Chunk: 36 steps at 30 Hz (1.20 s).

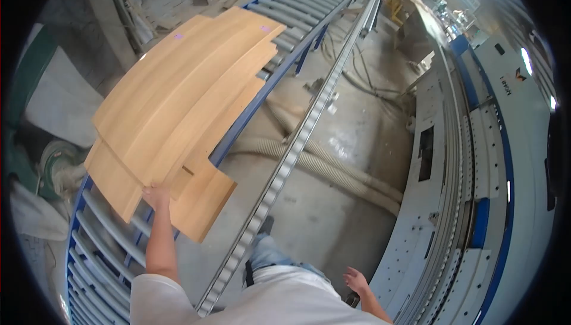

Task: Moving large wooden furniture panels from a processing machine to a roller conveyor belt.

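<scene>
Light wooden boards (184, 93) lie in an uneven stack at the left, their ends stepped. My left hand (156, 196) is closed on the near edge of an upper board, next to where the boards overlap. Below it, a lower board (205, 197) juts to the right past the conveyor's side, with a dark slot near its inner end. At my right side hangs my right hand (355, 280), holding nothing, its fingers loosely apart beside the grey machine (410, 230).
Beneath the boards runs a roller conveyor (98, 221) with a blue frame. A narrow roller rail (285, 170) crosses diagonally between it and the machine. Ribbed hoses (333, 170) lie on the concrete floor (351, 117). A green-and-white machine part (56, 167) stands at far left.
</scene>
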Each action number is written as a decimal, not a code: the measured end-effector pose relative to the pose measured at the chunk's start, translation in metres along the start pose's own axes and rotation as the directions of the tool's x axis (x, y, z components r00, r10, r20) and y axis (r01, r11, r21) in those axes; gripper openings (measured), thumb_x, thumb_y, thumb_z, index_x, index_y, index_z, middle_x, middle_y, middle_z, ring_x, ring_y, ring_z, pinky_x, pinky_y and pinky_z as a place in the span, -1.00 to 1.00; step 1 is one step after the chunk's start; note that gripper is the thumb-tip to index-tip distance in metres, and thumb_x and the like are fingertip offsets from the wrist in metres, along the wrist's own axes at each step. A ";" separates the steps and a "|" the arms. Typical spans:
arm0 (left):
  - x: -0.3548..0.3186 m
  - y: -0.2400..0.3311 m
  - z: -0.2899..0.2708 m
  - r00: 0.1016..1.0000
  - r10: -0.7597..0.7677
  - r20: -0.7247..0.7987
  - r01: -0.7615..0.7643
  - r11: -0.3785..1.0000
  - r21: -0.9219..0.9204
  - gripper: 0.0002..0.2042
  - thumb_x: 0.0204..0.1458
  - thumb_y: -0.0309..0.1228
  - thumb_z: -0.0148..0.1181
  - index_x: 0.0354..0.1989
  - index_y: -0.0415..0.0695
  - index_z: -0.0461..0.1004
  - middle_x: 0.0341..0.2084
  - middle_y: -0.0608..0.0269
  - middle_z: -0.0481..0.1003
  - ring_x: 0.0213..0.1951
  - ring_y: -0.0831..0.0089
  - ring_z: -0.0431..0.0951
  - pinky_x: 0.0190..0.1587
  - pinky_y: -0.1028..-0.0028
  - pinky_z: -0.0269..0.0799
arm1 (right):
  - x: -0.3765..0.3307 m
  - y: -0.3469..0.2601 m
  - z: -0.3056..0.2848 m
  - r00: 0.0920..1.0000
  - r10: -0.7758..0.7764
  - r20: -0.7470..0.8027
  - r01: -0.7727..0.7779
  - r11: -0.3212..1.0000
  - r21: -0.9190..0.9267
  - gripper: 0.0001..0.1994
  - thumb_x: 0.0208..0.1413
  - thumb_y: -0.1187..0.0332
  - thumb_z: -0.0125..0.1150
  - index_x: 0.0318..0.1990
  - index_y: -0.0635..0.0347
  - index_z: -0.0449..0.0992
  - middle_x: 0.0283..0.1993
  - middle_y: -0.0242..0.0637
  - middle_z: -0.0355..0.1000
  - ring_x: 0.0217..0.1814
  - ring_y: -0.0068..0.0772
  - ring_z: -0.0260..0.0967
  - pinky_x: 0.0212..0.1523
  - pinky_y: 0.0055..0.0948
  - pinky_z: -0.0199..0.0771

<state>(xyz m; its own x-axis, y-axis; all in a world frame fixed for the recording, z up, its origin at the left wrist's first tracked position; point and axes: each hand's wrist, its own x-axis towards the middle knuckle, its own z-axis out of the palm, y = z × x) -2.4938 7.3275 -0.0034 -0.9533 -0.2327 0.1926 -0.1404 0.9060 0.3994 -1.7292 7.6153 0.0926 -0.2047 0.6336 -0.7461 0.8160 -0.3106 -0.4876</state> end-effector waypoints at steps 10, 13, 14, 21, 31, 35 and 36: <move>-0.018 0.293 0.104 0.952 -0.190 0.238 0.253 0.930 -0.266 -0.51 0.22 -0.20 -0.12 0.09 -0.44 0.11 0.09 -0.39 0.22 0.15 -0.19 0.27 0.11 0.09 0.31 | 0.100 -0.098 -0.103 0.965 0.249 -0.076 -0.205 0.907 0.367 -0.47 0.10 0.49 0.10 0.27 0.27 0.24 -0.27 -0.29 0.42 -0.48 -0.54 0.29 -0.49 -0.49 0.38; 0.014 0.340 0.135 0.977 -0.165 0.138 0.187 0.969 -0.163 -0.50 0.23 -0.16 -0.15 0.07 -0.44 0.15 0.08 -0.38 0.24 0.12 -0.16 0.31 0.09 0.09 0.32 | 0.165 -0.094 -0.136 0.967 0.253 0.031 -0.244 0.883 0.401 -0.44 0.04 0.40 0.21 0.24 0.27 0.28 -0.15 -0.20 0.52 -0.45 -0.43 0.41 -0.49 -0.45 0.43; 0.025 0.349 0.146 0.986 -0.149 0.070 0.155 0.983 -0.100 -0.50 0.23 -0.15 -0.16 0.05 -0.44 0.17 0.05 -0.37 0.28 0.10 -0.14 0.35 0.08 0.09 0.33 | 0.189 -0.100 -0.148 0.971 0.236 0.046 -0.234 0.887 0.398 -0.44 0.04 0.40 0.21 0.24 0.27 0.28 -0.15 -0.20 0.52 -0.45 -0.43 0.41 -0.49 -0.45 0.43; -0.005 0.569 0.201 0.917 -0.176 0.357 0.183 0.983 0.014 -0.31 0.21 0.07 -0.22 0.09 -0.48 0.26 0.19 -0.31 0.19 0.26 -0.06 0.18 0.22 0.10 0.22 | 0.284 -0.155 -0.286 0.958 0.217 -0.187 -0.142 0.927 0.348 -0.48 0.09 0.42 0.15 0.24 0.28 0.27 -0.17 -0.23 0.50 -0.43 -0.50 0.37 -0.45 -0.48 0.42; 0.045 0.774 0.378 0.951 -0.244 0.189 0.277 0.945 -0.175 -0.28 0.20 0.02 -0.17 0.21 -0.51 0.01 0.25 -0.40 0.01 0.29 -0.16 0.07 0.32 0.08 0.05 | 0.412 -0.262 -0.429 0.972 0.152 -0.180 -0.025 0.826 0.563 -0.44 0.11 0.53 0.11 0.30 0.31 0.14 -0.20 -0.24 0.42 -0.39 -0.53 0.29 -0.44 -0.48 0.38; 0.028 0.889 0.421 0.972 -0.124 0.199 0.140 0.988 -0.067 -0.33 0.22 -0.05 -0.19 0.25 -0.46 -0.01 0.29 -0.37 -0.03 0.34 -0.13 -0.01 0.35 0.10 -0.01 | 0.474 -0.318 -0.480 0.954 0.151 -0.260 -0.008 0.878 0.479 -0.44 0.11 0.48 0.14 0.29 0.28 0.18 -0.19 -0.24 0.45 -0.36 -0.51 0.34 -0.40 -0.45 0.42; 0.033 0.905 0.426 0.983 -0.070 0.170 0.047 0.990 0.133 -0.38 0.24 -0.10 -0.22 0.28 -0.40 0.03 0.30 -0.31 -0.03 0.35 -0.09 0.01 0.35 0.11 0.00 | 0.490 -0.335 -0.488 0.950 0.138 -0.281 0.002 0.895 0.446 -0.45 0.10 0.42 0.17 0.28 0.25 0.23 -0.17 -0.25 0.47 -0.32 -0.50 0.38 -0.36 -0.44 0.47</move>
<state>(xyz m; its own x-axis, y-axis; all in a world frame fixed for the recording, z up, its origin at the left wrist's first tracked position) -2.7662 8.2907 -0.0173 -0.9728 -0.2316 0.0093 -0.2194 0.9329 0.2857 -1.8394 8.3760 0.1117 0.0705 0.7580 -0.6485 0.4889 -0.5929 -0.6399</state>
